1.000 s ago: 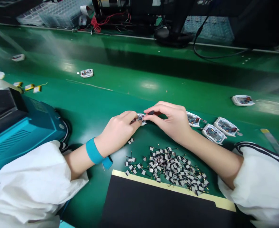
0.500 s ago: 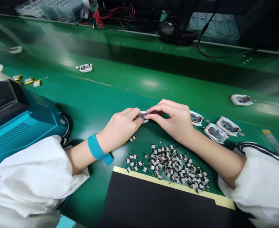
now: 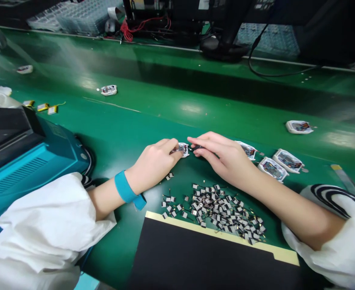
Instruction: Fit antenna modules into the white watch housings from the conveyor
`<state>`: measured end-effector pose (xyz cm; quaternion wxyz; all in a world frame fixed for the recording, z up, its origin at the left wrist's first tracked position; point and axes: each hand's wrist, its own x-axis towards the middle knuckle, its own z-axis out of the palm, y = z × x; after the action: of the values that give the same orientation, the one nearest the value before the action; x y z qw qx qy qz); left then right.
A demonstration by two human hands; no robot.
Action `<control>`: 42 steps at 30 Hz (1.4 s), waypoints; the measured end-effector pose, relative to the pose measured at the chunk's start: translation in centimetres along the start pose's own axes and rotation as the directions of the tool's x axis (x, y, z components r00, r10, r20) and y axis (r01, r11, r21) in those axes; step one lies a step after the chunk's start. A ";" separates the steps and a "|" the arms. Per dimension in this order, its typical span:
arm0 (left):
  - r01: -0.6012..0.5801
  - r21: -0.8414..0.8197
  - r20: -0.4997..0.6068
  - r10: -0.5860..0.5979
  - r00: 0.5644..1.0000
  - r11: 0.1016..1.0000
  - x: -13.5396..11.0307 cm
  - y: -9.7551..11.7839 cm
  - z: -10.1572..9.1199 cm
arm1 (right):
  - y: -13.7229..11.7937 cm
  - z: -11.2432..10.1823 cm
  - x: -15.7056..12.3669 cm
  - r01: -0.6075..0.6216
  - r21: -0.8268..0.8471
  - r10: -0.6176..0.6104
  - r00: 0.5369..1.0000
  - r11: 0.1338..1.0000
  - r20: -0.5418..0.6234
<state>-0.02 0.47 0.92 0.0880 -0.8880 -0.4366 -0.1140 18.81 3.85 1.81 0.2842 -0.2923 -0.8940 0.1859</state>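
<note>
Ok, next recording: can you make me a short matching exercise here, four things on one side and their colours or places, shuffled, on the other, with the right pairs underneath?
Things
1. Left hand
2. Wristband
3. Right hand
4. Pile of small parts

Colours or places
A. At the far edge of the black mat
B. With a small dark item between thumb and fingers
C. Teal
D. With fingers on a white-cased device

Right pairs: 1-D, 2-C, 3-B, 4-A.
</note>
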 end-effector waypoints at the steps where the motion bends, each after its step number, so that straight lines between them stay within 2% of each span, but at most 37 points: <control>1: -0.001 -0.003 0.002 0.001 1.000 1.000 0.0 0.0 0.0 | 0.0 0.1 -0.1 0.013 0.005 -0.013 1.000 1.000 0.022; 4: 0.000 -0.003 -0.003 0.000 1.000 1.000 0.0 0.0 -0.1 | 0.0 0.3 -0.2 0.016 0.061 -0.015 1.000 0.998 -0.021; 7: 0.004 -0.004 0.001 -0.004 1.000 1.000 0.0 0.0 -0.1 | 0.1 0.5 0.0 -0.063 0.154 0.087 0.984 0.986 -0.156; 9: 0.006 -0.009 0.005 -0.006 1.000 1.000 0.0 0.0 -0.1 | 0.2 0.7 0.3 -0.093 0.200 0.133 0.971 0.975 -0.198; 18: 0.010 -0.010 0.005 -0.010 1.000 1.000 0.1 0.0 -0.1 | 0.7 2.0 0.9 0.042 0.172 0.012 0.952 0.984 -0.305; 26: 0.005 0.002 0.010 -0.005 1.000 1.000 0.1 0.0 -0.1 | 0.5 2.5 0.8 0.098 0.113 -0.055 0.942 0.989 -0.332; 33: 0.026 -0.001 0.028 -0.026 0.999 1.000 0.2 0.0 -0.1 | 0.7 3.0 0.8 0.049 0.145 -0.002 0.952 0.988 -0.305; 42: 0.016 -0.012 0.000 -0.016 1.000 1.000 0.2 0.1 -0.3 | 1.2 3.2 1.4 -0.003 0.195 0.054 0.964 0.981 -0.259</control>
<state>0.17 0.49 1.24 0.0819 -0.8851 -0.4429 -0.1172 16.36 5.12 -0.66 0.4247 -0.2984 -0.8218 0.2350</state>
